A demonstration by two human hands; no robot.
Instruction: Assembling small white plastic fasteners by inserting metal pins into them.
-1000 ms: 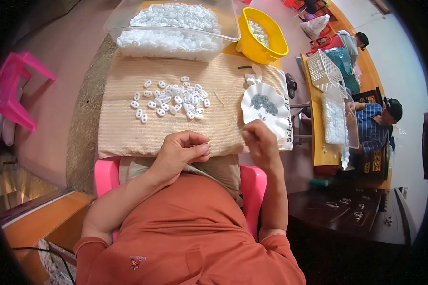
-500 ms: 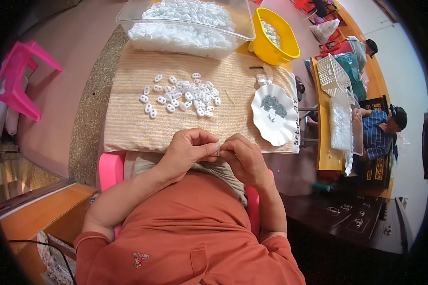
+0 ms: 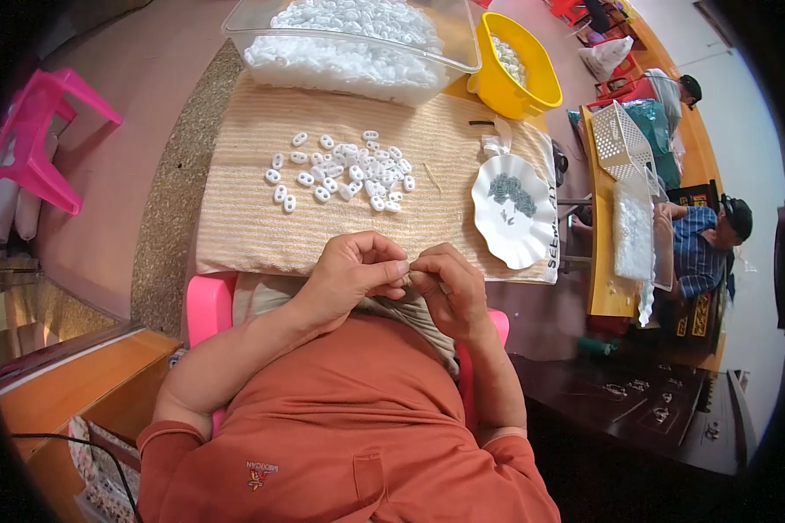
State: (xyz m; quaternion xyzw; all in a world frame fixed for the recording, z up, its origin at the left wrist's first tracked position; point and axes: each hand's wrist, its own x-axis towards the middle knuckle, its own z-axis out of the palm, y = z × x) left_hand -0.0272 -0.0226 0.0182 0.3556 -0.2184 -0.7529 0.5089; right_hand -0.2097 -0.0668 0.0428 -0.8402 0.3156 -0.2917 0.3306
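Note:
Just off the front edge of the cloth-covered table, my left hand point(image 3: 358, 277) and my right hand point(image 3: 451, 288) meet with fingertips pinched together. Whatever small thing sits between them is too hidden to name. Beyond my hands lies a loose pile of small white oval plastic pieces point(image 3: 355, 170), each with two holes. To the right, a white scalloped dish point(image 3: 522, 247) holds a heap of small grey-green bits point(image 3: 512, 193). A thin tan strand point(image 3: 433, 179) rests on the cloth between the pile and the dish.
At the table's far side stand a clear bin point(image 3: 349, 83) full of white pieces and a yellow basin point(image 3: 545, 87). A striped towel point(image 3: 244, 218) covers the table. A pink stool point(image 3: 39, 144) is at left. Another person point(image 3: 702, 248) works at a table on the right.
The view has shifted slightly, so the table and its contents appear a little farther right. My hands stay pinched together, with only small finger movement.

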